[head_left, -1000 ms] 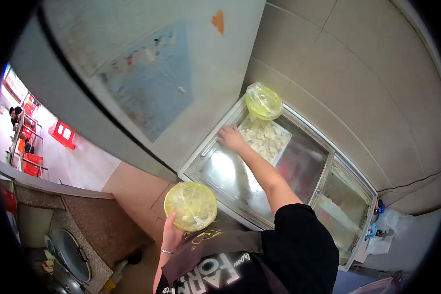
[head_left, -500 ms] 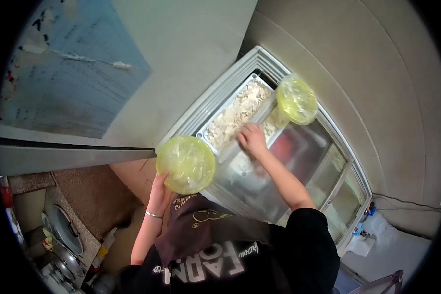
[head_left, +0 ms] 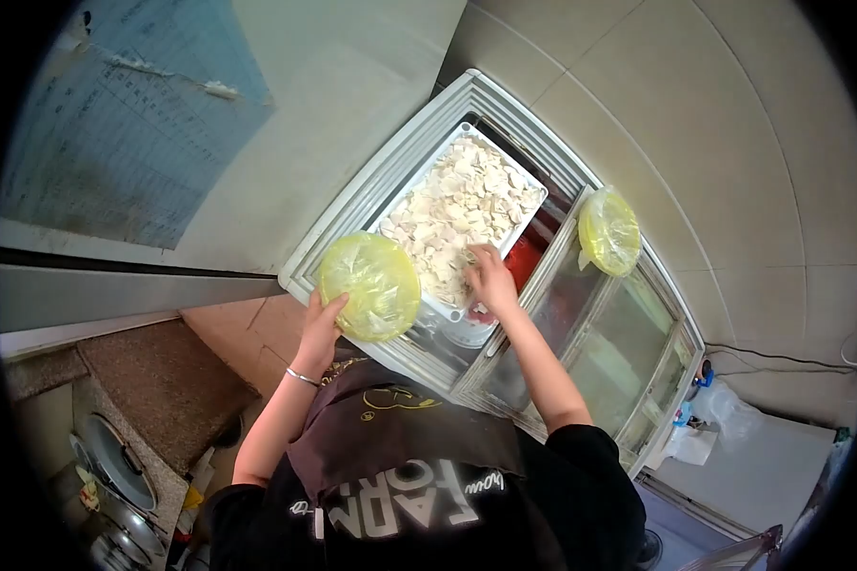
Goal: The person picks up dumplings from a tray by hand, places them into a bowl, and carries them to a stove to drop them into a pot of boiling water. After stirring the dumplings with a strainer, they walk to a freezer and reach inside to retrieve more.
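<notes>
My left hand grips the rim of a yellow bowl lined with a clear plastic bag, held over the front left corner of a chest freezer. Inside the freezer, a white tray is heaped with pale, flat, irregular pieces of food. My right hand is over the tray's near right part, its fingers bent and apart, fingertips right at the pieces. The freezer's sliding glass lid lies just right of this hand.
A second bagged yellow bowl rests on the freezer's right side, by the tiled wall. Something red shows inside the freezer beside the tray. A tall white cabinet stands left. Metal pot lids sit on lower left shelving.
The glass lid has slid right, uncovering the whole tray, and the second bowl has shifted right with it. My right hand has come off the lid's edge to the pieces.
</notes>
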`<state>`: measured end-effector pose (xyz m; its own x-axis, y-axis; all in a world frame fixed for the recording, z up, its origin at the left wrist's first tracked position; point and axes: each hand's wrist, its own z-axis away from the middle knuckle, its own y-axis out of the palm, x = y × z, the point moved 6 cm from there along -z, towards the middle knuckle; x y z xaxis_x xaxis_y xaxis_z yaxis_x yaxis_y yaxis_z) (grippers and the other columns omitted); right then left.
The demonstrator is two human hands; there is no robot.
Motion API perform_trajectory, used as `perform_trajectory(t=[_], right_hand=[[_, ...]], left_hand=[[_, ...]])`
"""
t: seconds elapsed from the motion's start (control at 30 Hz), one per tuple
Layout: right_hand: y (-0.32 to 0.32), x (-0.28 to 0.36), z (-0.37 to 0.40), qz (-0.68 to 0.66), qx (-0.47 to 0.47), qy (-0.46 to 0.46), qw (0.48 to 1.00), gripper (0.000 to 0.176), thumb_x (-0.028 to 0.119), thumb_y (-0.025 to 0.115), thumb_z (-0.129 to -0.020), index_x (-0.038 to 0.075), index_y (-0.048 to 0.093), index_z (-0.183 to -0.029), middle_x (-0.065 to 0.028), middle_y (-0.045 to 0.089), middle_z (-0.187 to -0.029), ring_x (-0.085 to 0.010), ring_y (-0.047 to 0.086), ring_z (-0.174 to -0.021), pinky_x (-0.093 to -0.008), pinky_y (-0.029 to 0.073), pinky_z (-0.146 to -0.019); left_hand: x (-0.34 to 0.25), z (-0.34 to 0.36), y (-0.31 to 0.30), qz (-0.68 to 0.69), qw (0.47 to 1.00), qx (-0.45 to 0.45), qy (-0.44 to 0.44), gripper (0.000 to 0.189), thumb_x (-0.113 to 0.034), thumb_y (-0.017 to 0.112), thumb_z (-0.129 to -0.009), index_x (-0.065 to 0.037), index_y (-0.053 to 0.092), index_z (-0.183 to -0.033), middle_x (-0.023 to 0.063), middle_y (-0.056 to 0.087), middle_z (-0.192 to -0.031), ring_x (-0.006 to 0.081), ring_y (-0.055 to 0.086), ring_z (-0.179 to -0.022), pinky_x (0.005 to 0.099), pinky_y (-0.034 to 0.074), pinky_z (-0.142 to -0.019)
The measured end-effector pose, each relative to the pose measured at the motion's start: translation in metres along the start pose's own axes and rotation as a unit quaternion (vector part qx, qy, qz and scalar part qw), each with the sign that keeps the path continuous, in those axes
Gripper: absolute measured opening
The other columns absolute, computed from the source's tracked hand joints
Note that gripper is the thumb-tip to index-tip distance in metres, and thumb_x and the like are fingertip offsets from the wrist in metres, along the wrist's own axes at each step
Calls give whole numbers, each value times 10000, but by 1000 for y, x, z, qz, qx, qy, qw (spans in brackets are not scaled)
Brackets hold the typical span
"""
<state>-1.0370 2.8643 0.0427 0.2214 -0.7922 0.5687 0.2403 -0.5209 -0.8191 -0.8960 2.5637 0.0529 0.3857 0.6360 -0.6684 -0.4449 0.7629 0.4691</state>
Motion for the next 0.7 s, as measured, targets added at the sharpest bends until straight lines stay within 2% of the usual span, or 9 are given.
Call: perform_trajectory(t=[0.13, 0.3, 0.37, 0.43, 0.47, 0.5, 0.57, 0.63, 0.7], right_hand=[[24, 26, -38, 30, -8, -97, 995, 543, 131, 627, -813, 131, 457, -1329, -138, 503, -1262, -306, 640, -917, -422, 517, -788], [28, 16, -45, 145, 85, 4, 986, 369, 171, 649, -791, 96, 586, -1146, -125, 547, -1121, -327, 628, -851, -430, 518, -738], [20, 10, -38, 144, 22, -22, 989, 294, 176, 691, -761, 64, 620, -1023, -124, 564, -1019, -308, 630, -808, -400, 525, -698], [9, 0, -36, 19, -53, 3, 998, 297, 162, 733, -742, 47, 622, -992, -133, 580, -970, -268, 630, -759, -351, 526, -677], [10, -12, -33, -33, -40, 79, 996, 287, 141, 732, -782, 29, 598, -1010, -101, 609, -981, -202, 634, -759, -311, 522, -675], [10, -16, -33, -33, -40, 79, 996, 287, 141, 732, -782, 29, 598, -1010, -101, 609, -981, -202, 634, -759, -311, 522, -675], [28, -21, -30, -355, 83, 108, 925, 272, 142, 688, -853, 30, 575, -1074, -66, 620, -1048, -157, 634, -830, -296, 520, -709], [26, 0, -28, -386, 131, 56, 912, 319, 146, 655, -894, 44, 542, -1174, -39, 619, -1079, -139, 624, -906, -296, 518, -764], [24, 2, -32, -315, 104, 43, 942, 384, 192, 696, -851, 88, 586, -1203, -99, 644, -1119, -161, 634, -895, -284, 504, -805]], left_hand=[[-2, 3, 10, -50, 999, -11, 4, 600, -129, 591, -910, -57, 268, -1411, 109, 459, -1309, 225, 491, -1195, 358, 454, -971], [5, -2, 11, -38, 999, -25, 10, 630, -102, 634, -874, -42, 293, -1400, 121, 479, -1302, 203, 489, -1189, 331, 436, -974], [13, -10, 10, -53, 997, -4, 48, 632, -102, 641, -866, -20, 299, -1391, 124, 478, -1303, 206, 478, -1200, 315, 412, -997], [21, -17, 9, -63, 997, -2, 54, 634, -105, 648, -862, -15, 305, -1387, 125, 478, -1302, 208, 477, -1201, 314, 409, -998], [23, -20, 9, -77, 995, -1, 62, 635, -109, 654, -857, -10, 311, -1382, 125, 479, -1301, 210, 477, -1201, 312, 406, -1000], [26, -23, 8, -77, 995, -1, 63, 635, -109, 654, -857, -10, 311, -1382, 125, 479, -1301, 210, 477, -1201, 312, 406, -1000], [30, -28, 6, -114, 992, 7, 53, 608, -121, 626, -891, -82, 285, -1392, 111, 473, -1291, 220, 503, -1181, 349, 473, -938], [27, -27, 7, -104, 994, 8, 40, 605, -119, 624, -891, -83, 286, -1391, 112, 472, -1292, 220, 504, -1180, 349, 474, -938], [29, -25, 10, -94, 995, 13, 25, 603, -117, 623, -892, -85, 286, -1391, 113, 471, -1293, 219, 504, -1180, 349, 474, -937]])
